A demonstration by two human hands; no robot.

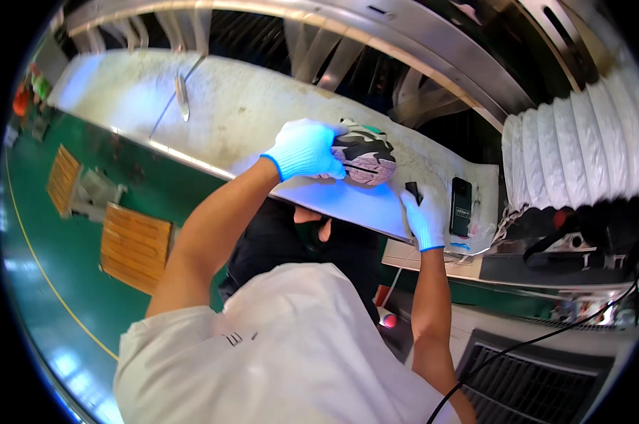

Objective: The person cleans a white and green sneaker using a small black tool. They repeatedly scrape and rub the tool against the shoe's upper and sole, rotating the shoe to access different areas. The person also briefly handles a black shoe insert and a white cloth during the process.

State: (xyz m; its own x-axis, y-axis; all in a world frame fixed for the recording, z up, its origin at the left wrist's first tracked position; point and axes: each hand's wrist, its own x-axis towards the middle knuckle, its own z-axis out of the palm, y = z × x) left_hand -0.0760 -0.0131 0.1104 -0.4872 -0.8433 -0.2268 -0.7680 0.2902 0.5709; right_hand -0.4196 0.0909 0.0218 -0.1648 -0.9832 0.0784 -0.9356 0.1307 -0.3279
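Left hand: white knit glove, bare forearm rising from the lower left; fingers curled round the near side of a sports shoe, gripping it, fingertips hidden against the shoe's side. Sports shoe: grey, black and pinkish panels with a green patch at the far end; lies on the worn white work surface, close to its near edge, between the two hands and touching the left one. Right hand: white knit glove, forearm rising from the lower right; fingers closed about a small black object that sticks up above the glove; how tightly they close, and what the object is, cannot be told. Right hand sits at the near edge of the surface, just right of the shoe and apart from it. Flat black device: rectangular, lying on the surface just right of the right hand. Work surface: long, pale, scuffed, with a metal strip along its near edge; a thin metal tool lies on it well to the left. White ribbed duct hose: upper right, beyond the surface end. Metal frame: curved rails above the surface. Green floor: left, bearing two wooden slatted boards. White shirt: the person's own, filling the lower centre.
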